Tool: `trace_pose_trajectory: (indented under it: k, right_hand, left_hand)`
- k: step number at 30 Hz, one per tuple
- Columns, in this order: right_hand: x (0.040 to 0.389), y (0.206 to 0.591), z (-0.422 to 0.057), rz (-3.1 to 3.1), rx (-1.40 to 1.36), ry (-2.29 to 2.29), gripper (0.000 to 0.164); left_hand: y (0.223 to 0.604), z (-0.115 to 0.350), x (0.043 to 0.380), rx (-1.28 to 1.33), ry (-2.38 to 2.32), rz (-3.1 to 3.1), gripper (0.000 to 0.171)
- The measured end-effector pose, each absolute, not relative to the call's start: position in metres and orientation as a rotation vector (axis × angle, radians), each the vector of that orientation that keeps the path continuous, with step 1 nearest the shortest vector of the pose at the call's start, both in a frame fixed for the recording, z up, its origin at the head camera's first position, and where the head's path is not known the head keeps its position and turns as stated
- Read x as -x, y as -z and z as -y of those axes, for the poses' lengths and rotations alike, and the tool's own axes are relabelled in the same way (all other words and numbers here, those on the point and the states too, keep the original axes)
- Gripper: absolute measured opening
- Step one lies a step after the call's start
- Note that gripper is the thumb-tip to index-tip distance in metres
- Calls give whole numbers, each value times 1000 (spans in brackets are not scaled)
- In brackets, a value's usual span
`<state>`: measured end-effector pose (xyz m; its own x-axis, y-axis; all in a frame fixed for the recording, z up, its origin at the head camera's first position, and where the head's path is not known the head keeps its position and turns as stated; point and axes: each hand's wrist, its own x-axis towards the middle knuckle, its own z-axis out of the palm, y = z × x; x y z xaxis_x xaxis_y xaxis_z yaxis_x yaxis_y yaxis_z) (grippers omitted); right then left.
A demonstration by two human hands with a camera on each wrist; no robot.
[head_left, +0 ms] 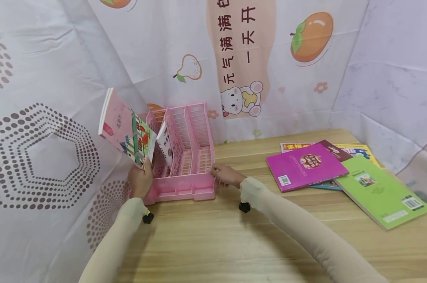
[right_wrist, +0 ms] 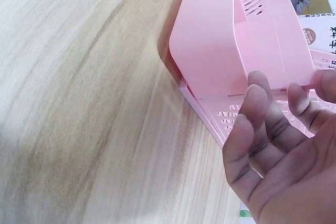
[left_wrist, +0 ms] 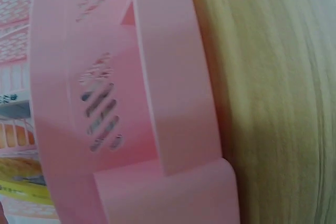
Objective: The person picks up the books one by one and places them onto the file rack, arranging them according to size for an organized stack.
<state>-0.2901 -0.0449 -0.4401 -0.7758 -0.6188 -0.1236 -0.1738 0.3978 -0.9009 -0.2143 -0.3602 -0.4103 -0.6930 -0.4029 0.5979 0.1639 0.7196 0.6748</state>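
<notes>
A pink plastic book rack with slatted dividers stands on the table against the back curtain. My left hand grips the lower edge of a picture book with a pink and green cover, tilted over the rack's leftmost compartment. A thin white book leans in the rack beside it. At the rack's front right corner, my right hand pinches the rim between thumb and finger; the other fingers curl loosely in the right wrist view. The left wrist view shows the rack's front and a yellow strip inside it.
On the table's right lie overlapping books: a purple one, a green one, a dark red one and a yellow one. Printed curtains hang along the back and sides. The wooden table extends in front of the rack.
</notes>
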Motion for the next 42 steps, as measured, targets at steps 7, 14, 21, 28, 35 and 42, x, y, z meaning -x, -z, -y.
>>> trace_pose_trajectory:
  k: [7, 14, 21, 28, 35, 42]
  right_hand:
    - [289, 439, 42, -2198, 702, 1362, 29]
    - [286, 438, 42, -2165, 706, 1386, 32]
    - [289, 441, 41, -2153, 681, 1377, 36]
    - [290, 442, 40, -2121, 671, 1354, 36]
    - [291, 442, 42, -2110, 661, 1371, 38]
    - [288, 441, 44, -2093, 645, 1396, 35]
  left_hand:
    - [417, 365, 221, -135, 699, 2286, 52]
    - [424, 365, 223, -186, 639, 2449, 60]
    - [426, 368, 231, -138, 592, 2562, 65]
    - [416, 372, 240, -177, 608, 2681, 64]
    - [410, 374, 247, -190, 613, 2819, 63]
    - [409, 374, 252, -197, 698, 2883, 48]
